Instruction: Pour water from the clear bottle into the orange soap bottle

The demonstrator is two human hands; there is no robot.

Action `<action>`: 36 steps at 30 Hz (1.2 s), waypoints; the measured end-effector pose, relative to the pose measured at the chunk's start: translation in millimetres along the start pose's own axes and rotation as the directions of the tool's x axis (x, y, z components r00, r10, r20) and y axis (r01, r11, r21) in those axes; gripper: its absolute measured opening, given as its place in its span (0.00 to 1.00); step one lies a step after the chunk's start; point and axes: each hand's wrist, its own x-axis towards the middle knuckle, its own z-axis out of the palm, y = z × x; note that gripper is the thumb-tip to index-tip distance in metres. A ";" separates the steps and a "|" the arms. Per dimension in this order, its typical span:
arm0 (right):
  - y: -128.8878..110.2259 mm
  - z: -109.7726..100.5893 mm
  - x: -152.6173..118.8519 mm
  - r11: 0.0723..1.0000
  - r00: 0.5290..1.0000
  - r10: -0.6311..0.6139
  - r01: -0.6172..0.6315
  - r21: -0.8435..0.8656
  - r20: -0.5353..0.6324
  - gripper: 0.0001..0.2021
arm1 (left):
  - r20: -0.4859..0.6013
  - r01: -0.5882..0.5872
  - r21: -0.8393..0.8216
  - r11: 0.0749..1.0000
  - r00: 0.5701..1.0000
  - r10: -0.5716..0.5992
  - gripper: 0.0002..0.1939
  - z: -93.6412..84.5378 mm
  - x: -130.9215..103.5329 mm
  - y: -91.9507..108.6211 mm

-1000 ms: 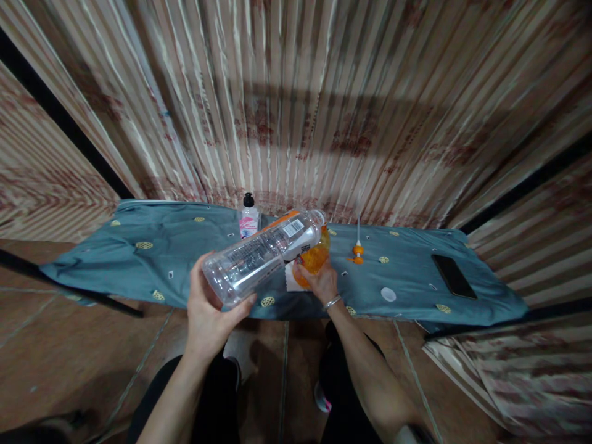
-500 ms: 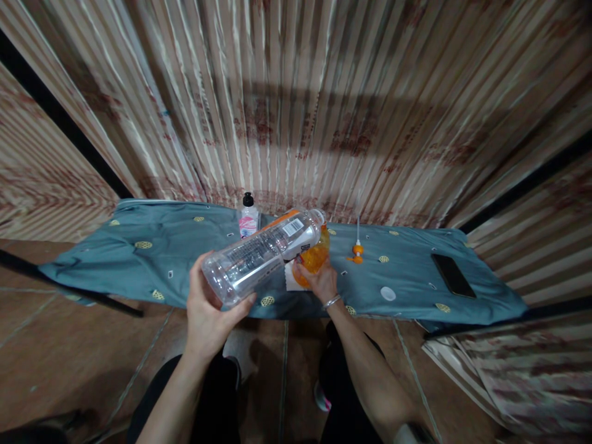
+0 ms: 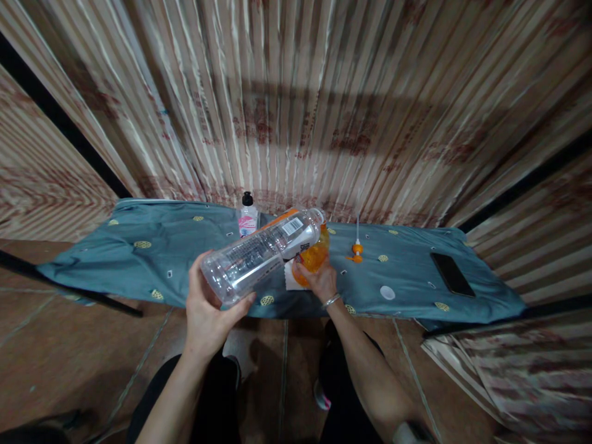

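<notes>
My left hand (image 3: 210,314) is wrapped round the base of a large clear plastic bottle (image 3: 259,256), which is tilted with its neck up and to the right. The neck lies over the top of an orange bottle (image 3: 316,256); whether the two touch I cannot tell. My right hand (image 3: 321,280) grips the orange bottle low on its body. Beneath that bottle a white paper piece (image 3: 292,280) shows at the left. An orange pump top (image 3: 356,250) with a pale tube lies on the cloth to the right.
A blue-green patterned cloth (image 3: 180,271) covers the bench. A small bottle with a black cap (image 3: 248,216) stands behind the clear one. To the right lie a round white disc (image 3: 387,292) and a dark phone (image 3: 452,274). Striped curtains (image 3: 296,111) hang behind.
</notes>
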 end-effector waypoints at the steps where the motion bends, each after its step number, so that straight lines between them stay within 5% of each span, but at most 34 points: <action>1: 0.0 0.1 0.0 1.000 1.000 0.004 -0.004 -0.005 0.002 0.38 | 0.000 -0.002 -0.003 1.000 1.000 0.002 0.46 0.1 0.0 -0.1; 36: -6.1 -4.1 0.0 0.998 1.000 0.014 -0.013 -0.055 0.024 0.40 | 0.032 -0.003 -0.066 0.998 0.999 0.005 0.45 2.2 -0.2 4.2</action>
